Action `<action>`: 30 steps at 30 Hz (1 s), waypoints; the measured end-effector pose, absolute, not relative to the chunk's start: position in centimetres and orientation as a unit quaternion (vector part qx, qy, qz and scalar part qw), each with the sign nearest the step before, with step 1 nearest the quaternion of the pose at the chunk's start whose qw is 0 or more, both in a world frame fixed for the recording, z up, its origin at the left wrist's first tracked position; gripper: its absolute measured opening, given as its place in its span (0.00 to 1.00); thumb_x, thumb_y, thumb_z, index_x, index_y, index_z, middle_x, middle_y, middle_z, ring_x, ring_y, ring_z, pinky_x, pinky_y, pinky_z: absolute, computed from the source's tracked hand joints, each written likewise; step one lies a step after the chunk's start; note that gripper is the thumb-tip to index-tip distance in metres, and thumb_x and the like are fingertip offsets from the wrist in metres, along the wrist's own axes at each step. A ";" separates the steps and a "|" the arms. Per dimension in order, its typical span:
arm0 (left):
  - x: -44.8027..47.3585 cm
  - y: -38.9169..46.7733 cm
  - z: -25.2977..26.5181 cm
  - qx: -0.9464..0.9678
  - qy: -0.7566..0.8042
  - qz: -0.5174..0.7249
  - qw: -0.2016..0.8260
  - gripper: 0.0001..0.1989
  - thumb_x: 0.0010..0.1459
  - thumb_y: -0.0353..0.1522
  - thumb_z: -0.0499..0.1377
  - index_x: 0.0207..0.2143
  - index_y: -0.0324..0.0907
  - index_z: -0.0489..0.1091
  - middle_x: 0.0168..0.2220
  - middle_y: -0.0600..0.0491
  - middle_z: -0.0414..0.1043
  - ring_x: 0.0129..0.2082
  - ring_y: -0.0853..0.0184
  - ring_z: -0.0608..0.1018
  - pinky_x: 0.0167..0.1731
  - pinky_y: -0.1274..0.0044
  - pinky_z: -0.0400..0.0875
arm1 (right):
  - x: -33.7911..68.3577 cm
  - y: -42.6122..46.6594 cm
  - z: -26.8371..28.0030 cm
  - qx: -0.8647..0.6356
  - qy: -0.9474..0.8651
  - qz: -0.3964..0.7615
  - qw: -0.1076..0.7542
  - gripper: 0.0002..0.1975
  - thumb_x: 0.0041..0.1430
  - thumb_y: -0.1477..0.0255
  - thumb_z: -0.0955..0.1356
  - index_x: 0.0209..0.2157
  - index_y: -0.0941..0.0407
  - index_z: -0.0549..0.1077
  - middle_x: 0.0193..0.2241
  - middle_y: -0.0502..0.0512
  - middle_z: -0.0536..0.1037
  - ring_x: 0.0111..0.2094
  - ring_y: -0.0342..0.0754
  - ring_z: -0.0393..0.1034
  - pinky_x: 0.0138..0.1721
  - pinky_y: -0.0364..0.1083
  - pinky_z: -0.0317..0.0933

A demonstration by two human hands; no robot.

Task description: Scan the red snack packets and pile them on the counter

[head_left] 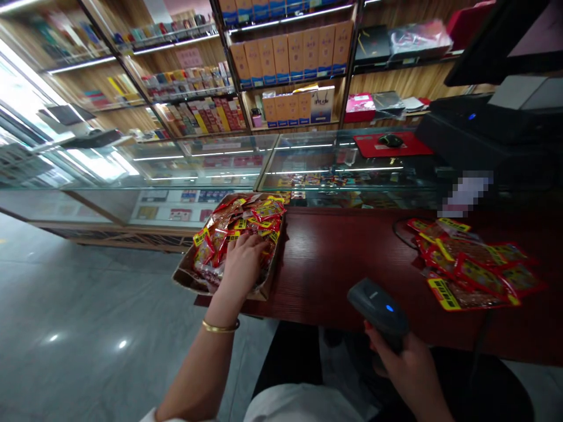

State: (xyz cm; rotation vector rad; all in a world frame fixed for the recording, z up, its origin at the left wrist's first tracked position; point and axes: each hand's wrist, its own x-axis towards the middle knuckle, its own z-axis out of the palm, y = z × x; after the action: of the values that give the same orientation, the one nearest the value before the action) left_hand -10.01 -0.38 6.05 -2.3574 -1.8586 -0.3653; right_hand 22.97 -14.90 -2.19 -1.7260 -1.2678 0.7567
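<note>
My left hand point(244, 261) reaches into an open cardboard box point(187, 280) at the table's left end. Its fingers are slightly bent and apart, resting on red-and-yellow snack packets point(226, 231) that fill the box; the fingertips are partly hidden among them. No packet is lifted. Near the front edge, my right hand point(407, 357) is closed round the handle of a dark barcode scanner point(379, 310). A blue light shows on top of the scanner, and its head points up and left. To its right lies a loose pile of similar packets point(475, 266) on the dark red table point(325, 258).
Behind the table stands a glass display counter point(316, 149) with a mouse point(390, 140) on a red mat point(365, 147). A monitor point(488, 44) is at the upper right. A dark cable point(398, 231) runs beside the packet pile. Shelves with boxes point(290, 55) line the wall.
</note>
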 end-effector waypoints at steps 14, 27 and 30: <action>-9.2 -2.4 8.1 -0.631 -0.605 -0.485 0.028 0.12 0.61 0.26 0.51 0.42 0.44 0.71 0.52 0.49 0.76 0.54 0.62 0.75 0.56 0.69 0.68 | 23.7 -14.6 -2.3 -0.696 -0.497 0.297 0.425 0.17 0.53 0.53 0.72 0.27 0.53 0.80 0.21 0.55 0.83 0.28 0.56 0.80 0.34 0.47 0.74; -10.2 -2.3 6.4 -0.521 -0.662 -0.517 -0.151 0.12 0.50 0.29 0.55 0.32 0.41 0.78 0.45 0.48 0.81 0.48 0.59 0.80 0.52 0.68 0.72 | 24.1 -15.0 -2.1 -0.691 -0.490 0.306 0.434 0.18 0.54 0.52 0.72 0.28 0.54 0.81 0.21 0.56 0.83 0.29 0.57 0.81 0.31 0.46 0.74; -11.2 -2.8 6.1 -0.497 -0.657 -0.517 -0.230 0.14 0.52 0.31 0.53 0.31 0.41 0.80 0.44 0.48 0.82 0.50 0.57 0.79 0.49 0.69 0.74 | 24.1 -14.8 -1.9 -0.687 -0.495 0.310 0.432 0.18 0.54 0.52 0.72 0.30 0.54 0.81 0.22 0.56 0.83 0.29 0.57 0.81 0.30 0.46 0.74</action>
State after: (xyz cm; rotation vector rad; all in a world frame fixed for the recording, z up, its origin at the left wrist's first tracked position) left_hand -11.23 -2.78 6.06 -1.8431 -2.4350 -1.9170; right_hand 24.05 -14.83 -1.93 -1.7116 -1.2346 0.7727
